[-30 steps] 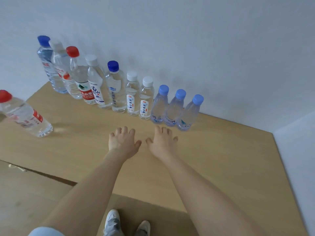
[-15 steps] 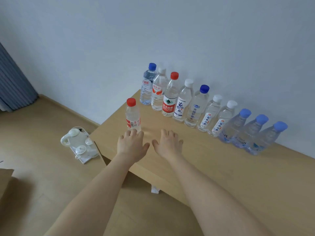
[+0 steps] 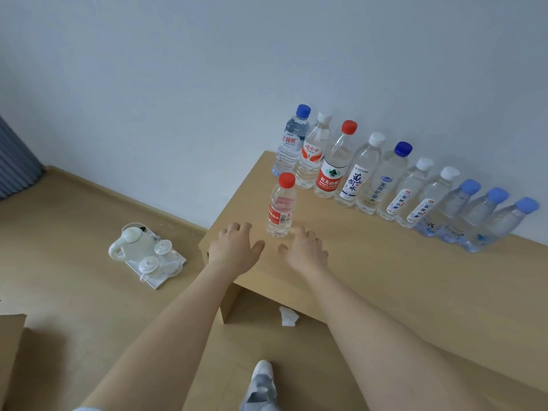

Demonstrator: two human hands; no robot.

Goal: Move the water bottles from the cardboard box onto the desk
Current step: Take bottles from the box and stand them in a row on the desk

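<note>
Now, left hand (image 3: pixel 234 250): grip slack, fingers relaxed, holding nothing, just left of the red-capped bottle (image 3: pixel 280 207).
Right hand (image 3: pixel 305 252): grip likewise empty, just right of it.
Bottle: upright on the tabletop (image 3: pixel 370 262) (near its left end), in front of the row of ten bottles (image 3: pixel 355 176) along the wall.

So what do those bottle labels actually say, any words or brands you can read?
"农夫山泉" and "NONGFU SPRING": red label on the red-capped row bottle.
"娃哈哈": label of the white-capped bottle, second from the left in the row.
"天然矿泉水": running down the dark-blue-capped bottle.
Lone front bottle and every other label: print too blurred to read.
</note>
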